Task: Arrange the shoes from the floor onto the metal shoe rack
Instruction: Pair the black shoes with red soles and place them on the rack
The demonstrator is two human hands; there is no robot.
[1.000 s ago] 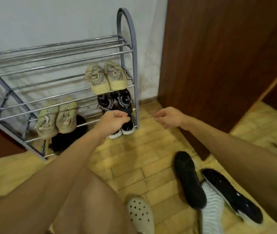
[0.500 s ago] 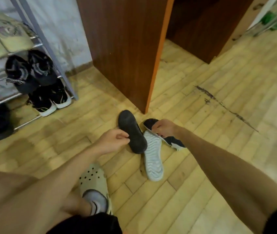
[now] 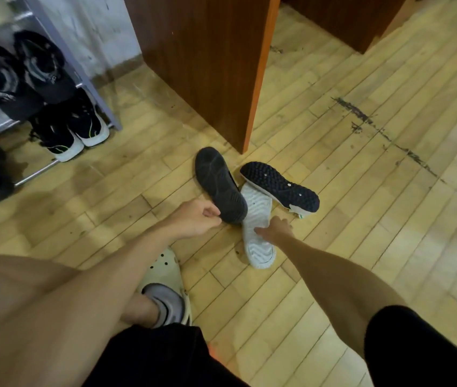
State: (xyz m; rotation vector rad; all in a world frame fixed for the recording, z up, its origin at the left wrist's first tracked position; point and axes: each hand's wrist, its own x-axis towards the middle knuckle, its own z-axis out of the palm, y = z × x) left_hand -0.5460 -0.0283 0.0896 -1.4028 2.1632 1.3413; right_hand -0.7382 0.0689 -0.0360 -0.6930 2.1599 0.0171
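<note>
three shoes lie sole up on the floor in front of me, close together. the black shoe (image 3: 219, 185) is on the left, its heel over the white shoe (image 3: 258, 227). the navy shoe (image 3: 280, 185) with small studs lies on the right, touching the white one. the rack (image 3: 88, 79) stands at far left with dark pairs on it.

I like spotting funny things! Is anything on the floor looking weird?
Yes. Three shoes lie in a heap by the cabinet, all sole-up: a black-soled shoe, a white-soled shoe and a dark studded-sole shoe. The floor also has a dark scuff streak.
</note>
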